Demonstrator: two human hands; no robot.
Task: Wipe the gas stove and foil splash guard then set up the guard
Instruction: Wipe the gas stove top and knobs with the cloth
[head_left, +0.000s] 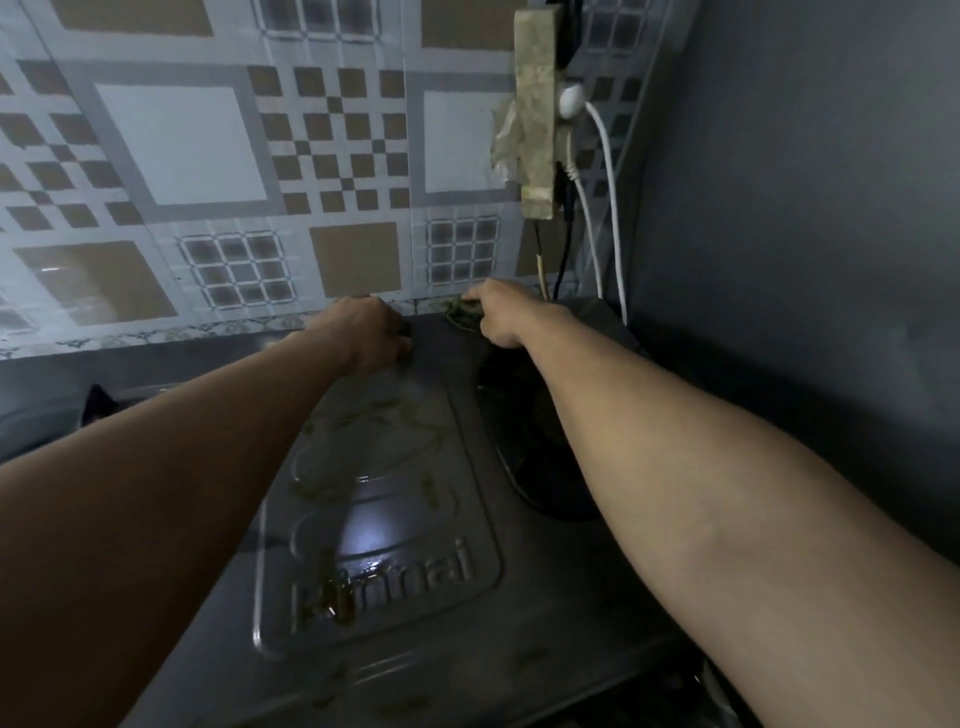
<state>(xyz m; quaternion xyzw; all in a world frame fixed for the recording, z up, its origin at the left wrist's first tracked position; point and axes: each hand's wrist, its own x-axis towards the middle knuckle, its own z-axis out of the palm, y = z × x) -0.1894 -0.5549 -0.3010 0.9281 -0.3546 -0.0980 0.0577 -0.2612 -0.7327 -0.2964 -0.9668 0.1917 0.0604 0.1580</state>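
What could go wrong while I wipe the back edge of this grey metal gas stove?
The right hand holds its crumpled green cloth right beside the white cable and black cable hanging from the taped wall power strip; wetness or a snag there could be risky. The right forearm crosses the black burner, so it may pick up grime.

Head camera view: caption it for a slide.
Left hand rests on the gas stove; right hand holds a green rag at its rear.
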